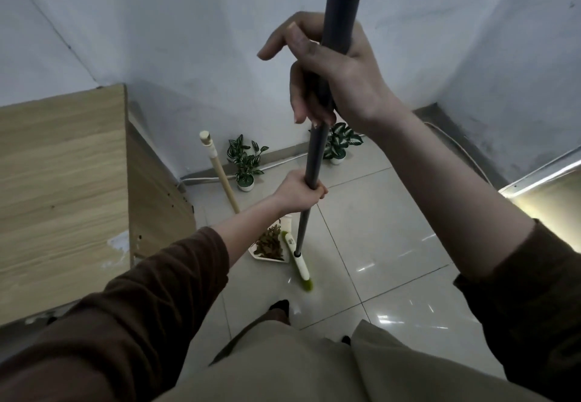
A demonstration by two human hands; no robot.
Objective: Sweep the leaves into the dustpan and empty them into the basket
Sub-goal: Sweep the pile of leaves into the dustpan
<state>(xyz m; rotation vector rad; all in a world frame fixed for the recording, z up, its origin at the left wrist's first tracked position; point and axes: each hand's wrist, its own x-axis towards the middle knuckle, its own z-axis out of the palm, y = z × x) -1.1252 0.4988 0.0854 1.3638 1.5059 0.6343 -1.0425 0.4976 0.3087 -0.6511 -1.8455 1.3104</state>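
Note:
Both hands hold a broom by its dark grey handle [315,150]. My right hand [333,71] grips it near the top, with the index finger sticking out to the left. My left hand [298,192] is closed around it lower down. The white broom head with green bristles [298,260] rests on the tiled floor, right beside a white dustpan [284,222]. Brown dry leaves [270,244] are piled inside the dustpan. The dustpan's long wooden handle [220,172] leans up towards the back left. No basket is visible.
A light wooden cabinet [63,188] stands on the left, close to the dustpan. Two small potted plants [246,162] [339,144] sit against the white back wall, with a cable along the skirting. A lit threshold [547,181] is at the right. My feet [279,305] are on glossy tiles.

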